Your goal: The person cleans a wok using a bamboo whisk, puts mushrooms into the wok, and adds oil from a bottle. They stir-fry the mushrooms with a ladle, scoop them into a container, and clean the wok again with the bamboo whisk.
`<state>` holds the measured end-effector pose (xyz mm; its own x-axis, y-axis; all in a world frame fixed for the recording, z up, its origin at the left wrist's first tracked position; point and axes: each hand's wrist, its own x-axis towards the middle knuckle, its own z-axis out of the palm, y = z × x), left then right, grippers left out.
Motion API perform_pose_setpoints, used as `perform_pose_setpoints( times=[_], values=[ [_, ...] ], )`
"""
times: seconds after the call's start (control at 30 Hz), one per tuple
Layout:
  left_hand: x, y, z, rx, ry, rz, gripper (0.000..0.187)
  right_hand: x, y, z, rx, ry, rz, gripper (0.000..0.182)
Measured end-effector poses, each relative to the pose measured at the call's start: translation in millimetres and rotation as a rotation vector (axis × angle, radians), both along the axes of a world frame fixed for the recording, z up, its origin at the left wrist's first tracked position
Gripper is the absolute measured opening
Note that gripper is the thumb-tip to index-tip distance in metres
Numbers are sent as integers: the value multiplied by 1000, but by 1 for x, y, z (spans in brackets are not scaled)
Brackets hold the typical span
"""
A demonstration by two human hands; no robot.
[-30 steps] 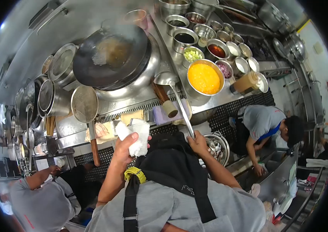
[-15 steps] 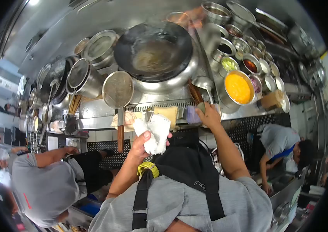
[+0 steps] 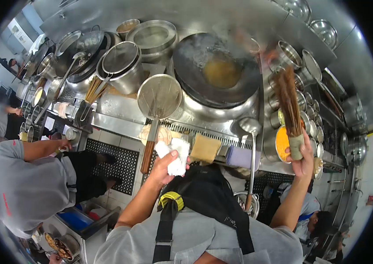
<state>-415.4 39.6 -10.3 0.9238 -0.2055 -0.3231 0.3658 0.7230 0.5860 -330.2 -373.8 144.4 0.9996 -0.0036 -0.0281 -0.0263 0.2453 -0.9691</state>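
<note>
My left hand (image 3: 165,169) is closed around a folded white cloth (image 3: 178,163) in front of the stove edge. In my right hand (image 3: 302,159) is a bamboo wok brush (image 3: 288,103), gripped by its wrapped handle with the dark bristles pointing up. The brush partly hides a pot of orange-yellow liquid (image 3: 282,143) behind it. A dark wok (image 3: 186,77) sits on the burner, steaming, with some brownish liquid (image 3: 221,73) in its bottom. Between the wok and my right arm rests a ladle (image 3: 250,126), its handle toward me.
A round mesh strainer (image 3: 159,97) lies left of the wok, its wooden handle over the edge. Yellow (image 3: 205,148) and purple (image 3: 239,156) folded cloths line the stove front. Steel pots (image 3: 125,77) stand left. A co-worker (image 3: 41,176) is at left; another (image 3: 303,207) bends at right.
My right hand has lifted the brush from beside the ladle and moved up and right. The left hand still holds the cloth. The view has turned, shifting the stove rightward.
</note>
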Motion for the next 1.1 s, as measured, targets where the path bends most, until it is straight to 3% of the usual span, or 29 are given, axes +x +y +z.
perform_pose_setpoints(
  times=[0.07,0.2,0.3,0.37,0.4,0.43,0.5,0.53,0.57,0.6,0.67,0.73,0.83,0.87,0.93,1.0,1.1],
  values=[
    [11,-14,5,19,2,20,49,41,15,4,-37,-78,78,81],
    [26,-32,30,97,-46,88,46,149,14,13,-904,-403,152,62],
    [38,-41,40,161,-47,126,49,232,19,24,-1287,-399,481,54],
    [62,-50,38,161,2,123,52,288,47,8,-1338,-411,824,52],
    [75,-58,36,179,18,148,54,298,83,15,-1306,-75,1026,53],
    [92,-64,36,168,61,121,55,320,106,-16,-1244,-47,1050,51],
    [134,-74,26,161,174,133,51,336,163,-40,-1121,-82,953,50],
    [154,-77,21,164,193,123,50,343,187,-75,-882,-66,677,49],
    [171,-81,23,188,184,124,50,336,201,-73,-818,-4,672,50],
    [185,-84,25,210,178,124,50,320,210,-72,-879,81,586,54],
    [194,-90,25,266,223,105,50,302,197,-111,-1081,-471,553,58],
    [203,-91,27,331,289,90,48,275,159,-93,-1123,-686,680,55],
    [212,-95,8,365,267,57,44,294,137,-28,-1488,-461,898,52],
    [214,-100,7,346,273,40,44,325,153,-43,-1625,-379,945,50],
    [221,-108,2,354,311,72,43,360,176,-84,-1156,-232,634,48],
    [225,-108,3,337,321,100,42,327,209,-119,-868,-426,283,32],
    [220,-103,12,273,272,130,38,280,230,-107,-1146,-557,336,35]
  ],
)
